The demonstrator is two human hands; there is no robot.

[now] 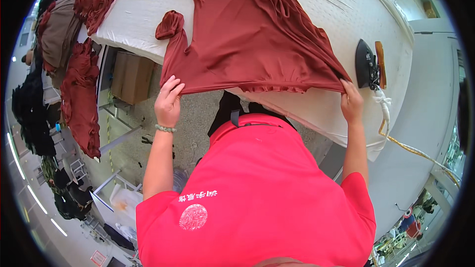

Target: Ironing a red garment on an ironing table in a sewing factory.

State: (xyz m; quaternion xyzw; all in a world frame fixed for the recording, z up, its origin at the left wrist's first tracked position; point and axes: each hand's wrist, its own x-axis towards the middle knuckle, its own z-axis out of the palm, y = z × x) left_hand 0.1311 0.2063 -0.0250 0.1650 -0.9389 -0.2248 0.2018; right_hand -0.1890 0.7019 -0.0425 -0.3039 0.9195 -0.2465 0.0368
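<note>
A dark red garment (pixel 247 34) of smooth, thin cloth lies spread over a white padded ironing table, its near edge pulled straight between my hands. Along the middle of that edge runs a short gathered, ruffled strip. My left hand (pixel 168 100) pinches the left corner, just off the table's front edge. The right corner is gripped by my right hand (pixel 351 100), above the table top. A rolled or bunched end of the cloth lies at the garment's left side. To the right of the garment an iron (pixel 368 64) with a brown handle rests on the table.
The white table cover (pixel 381 20) reaches round to the right. A wrapped hose (pixel 396 141) runs from the iron off the table's right side. More dark red garments (pixel 81 99) hang at the left, near a brown piece. A cardboard box (pixel 131 76) stands under the table.
</note>
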